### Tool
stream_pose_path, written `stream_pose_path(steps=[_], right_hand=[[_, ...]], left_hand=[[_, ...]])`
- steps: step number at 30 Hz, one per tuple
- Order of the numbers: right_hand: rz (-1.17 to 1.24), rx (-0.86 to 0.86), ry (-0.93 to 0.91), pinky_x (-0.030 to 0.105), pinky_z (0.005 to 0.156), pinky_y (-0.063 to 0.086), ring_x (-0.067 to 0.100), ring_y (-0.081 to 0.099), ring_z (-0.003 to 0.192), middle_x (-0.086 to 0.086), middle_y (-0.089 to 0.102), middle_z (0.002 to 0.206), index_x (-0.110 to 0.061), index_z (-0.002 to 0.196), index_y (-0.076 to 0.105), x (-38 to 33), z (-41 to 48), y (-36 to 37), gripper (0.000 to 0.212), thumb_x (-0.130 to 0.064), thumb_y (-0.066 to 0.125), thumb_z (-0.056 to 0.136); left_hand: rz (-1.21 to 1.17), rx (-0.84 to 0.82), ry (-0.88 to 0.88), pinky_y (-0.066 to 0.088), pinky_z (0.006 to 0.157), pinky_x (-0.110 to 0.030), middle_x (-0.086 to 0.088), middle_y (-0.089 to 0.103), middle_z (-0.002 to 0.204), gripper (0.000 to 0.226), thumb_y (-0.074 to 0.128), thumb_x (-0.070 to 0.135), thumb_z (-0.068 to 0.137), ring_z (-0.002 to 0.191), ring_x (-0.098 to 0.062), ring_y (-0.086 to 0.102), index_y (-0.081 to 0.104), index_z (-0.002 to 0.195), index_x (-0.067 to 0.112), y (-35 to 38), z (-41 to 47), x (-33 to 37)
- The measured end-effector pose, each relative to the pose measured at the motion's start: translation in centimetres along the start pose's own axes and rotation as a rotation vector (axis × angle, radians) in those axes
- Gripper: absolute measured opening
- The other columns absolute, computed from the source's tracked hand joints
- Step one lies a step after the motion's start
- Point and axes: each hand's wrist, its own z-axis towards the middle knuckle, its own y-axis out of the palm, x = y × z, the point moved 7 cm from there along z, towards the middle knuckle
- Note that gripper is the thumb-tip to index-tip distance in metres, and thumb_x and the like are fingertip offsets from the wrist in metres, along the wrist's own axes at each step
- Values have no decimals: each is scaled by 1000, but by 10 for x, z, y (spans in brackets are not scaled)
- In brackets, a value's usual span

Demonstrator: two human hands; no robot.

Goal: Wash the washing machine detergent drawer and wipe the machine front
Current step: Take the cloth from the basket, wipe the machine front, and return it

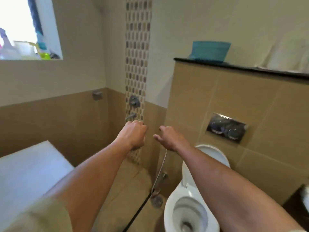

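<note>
**A:** Which grip has the water?

**B:** The right grip (168,138), I'd judge. Its lower fingers seem closed round the top of the spray hose (160,167), which hangs just below it, with thumb and forefinger loose. The left grip (132,134) is a tight fist with nothing showing in it, just under the tap spout (131,116).

**A:** And the detergent drawer?

**B:** Not in view, and neither grip shows it. The white top down and to the left of the left grip I take for the washing machine (33,173).

**A:** So how should the rinse be done?

**B:** Bring the drawer to the left grip and hold it low, beneath both grips and left of the toilet (189,206). Point the spray away from the machine. Open the water gently so it doesn't splash back, and work through each compartment in turn.
</note>
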Motion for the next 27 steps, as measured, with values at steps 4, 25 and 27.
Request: stream_pose_path(steps=[4,25,27], right_hand=[[-89,144,-38,43,94,50,34,57,122,14,60,134,-11,133,55,52,36,-89,54,-52,49,98],[-370,550,169,40,83,49,32,59,111,13,62,127,-16,139,41,245,212,-332,57,-54,48,97],[-363,565,220,40,85,49,32,58,113,13,61,128,-15,141,38,261,233,-339,60,-54,49,97]], left_hand=[[18,128,20,49,90,-40,-8,65,111,25,49,23,92,107,-27,63,65,109,15,-53,88,23],[-228,374,133,49,101,-42,-8,59,132,42,54,32,94,122,-26,54,59,131,12,-132,464,18],[-287,354,151,47,102,-43,-9,56,137,50,56,37,94,125,-27,52,54,137,11,-121,504,9]])
